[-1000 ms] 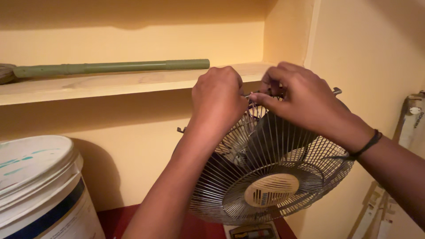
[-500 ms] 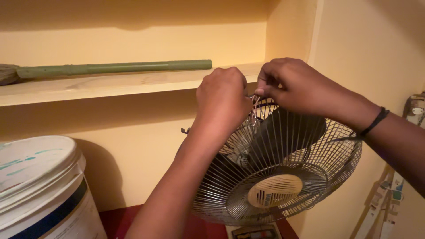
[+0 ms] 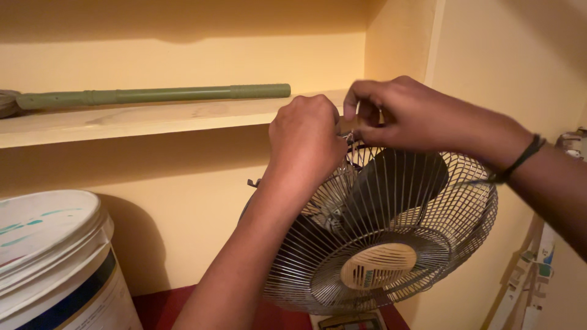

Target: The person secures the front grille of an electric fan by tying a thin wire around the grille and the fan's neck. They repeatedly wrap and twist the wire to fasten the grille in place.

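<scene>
A table fan with a silver wire grille (image 3: 391, 244) and dark blades (image 3: 397, 183) tilts toward me at centre right. My left hand (image 3: 306, 137) is closed around the top rim of the grille. My right hand (image 3: 403, 113) pinches a small metal clip at the grille's top edge, right beside the left hand's fingers. A dark band sits on my right wrist (image 3: 520, 160). The clip itself is mostly hidden by my fingers.
A wooden shelf (image 3: 140, 119) carries a long green pole (image 3: 159, 95) behind the fan. A white bucket with a lid (image 3: 55, 256) stands at lower left. Yellow walls close in behind and on the right. A dark red surface (image 3: 165, 308) lies below.
My right hand has lifted slightly and shifted right at the grille's top edge, and the grille's front has tipped a little further from the rear. The left hand keeps its hold.
</scene>
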